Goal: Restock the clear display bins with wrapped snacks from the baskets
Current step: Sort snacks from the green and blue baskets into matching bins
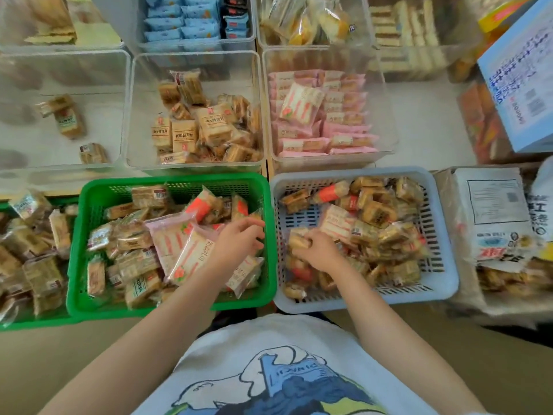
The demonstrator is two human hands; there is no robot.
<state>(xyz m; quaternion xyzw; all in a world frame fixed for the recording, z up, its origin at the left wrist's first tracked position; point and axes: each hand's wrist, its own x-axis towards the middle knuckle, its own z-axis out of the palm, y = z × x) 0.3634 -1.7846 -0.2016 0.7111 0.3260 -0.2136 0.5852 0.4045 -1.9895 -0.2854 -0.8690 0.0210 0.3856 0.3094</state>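
My left hand [239, 239] reaches into the green basket [167, 304], its fingers curled down among wrapped snacks at the basket's right side, beside two pink-and-white packs [185, 250]. Whether it holds one is hidden. My right hand [314, 250] is in the grey-blue basket [443, 283] and grips a small brown wrapped snack [299, 238] at its left side. Beyond the baskets stand clear display bins: the middle bin [194, 166] holds tan snack packs, the right bin [329, 158] holds pink packs, and the left bin [59, 167] holds three loose packs.
A second green basket [27, 322] of snacks sits at the far left. More clear bins [194, 44] with blue packs and cakes stand behind. A printed bag [493, 217] of snacks and a blue-and-white carton [520, 85] are at the right.
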